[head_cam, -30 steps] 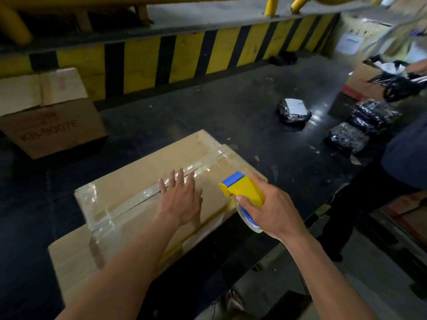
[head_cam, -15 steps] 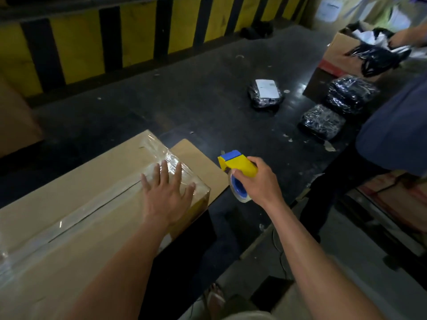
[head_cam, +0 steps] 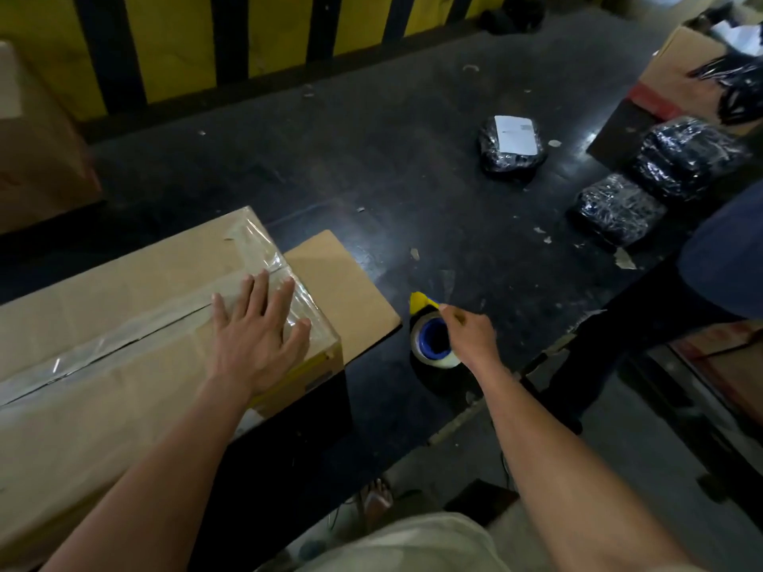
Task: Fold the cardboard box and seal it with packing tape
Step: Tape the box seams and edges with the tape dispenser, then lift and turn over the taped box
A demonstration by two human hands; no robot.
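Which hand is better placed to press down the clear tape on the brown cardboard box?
Left. The left hand lies flat on the clear tape at the end of the brown cardboard box; the right hand is off the box, holding the yellow-and-blue tape dispenser.

Cardboard box (head_cam: 124, 291): left & near ends cut by frame edge. Tape dispenser (head_cam: 431, 340): handle hidden under right hand (head_cam: 470, 338); grip not verifiable. Wrapped parcel (head_cam: 512, 146): label print too small to read. Second person (head_cam: 726, 258), right: mostly out of frame. Far-left carton (head_cam: 37, 158): partly cut off.
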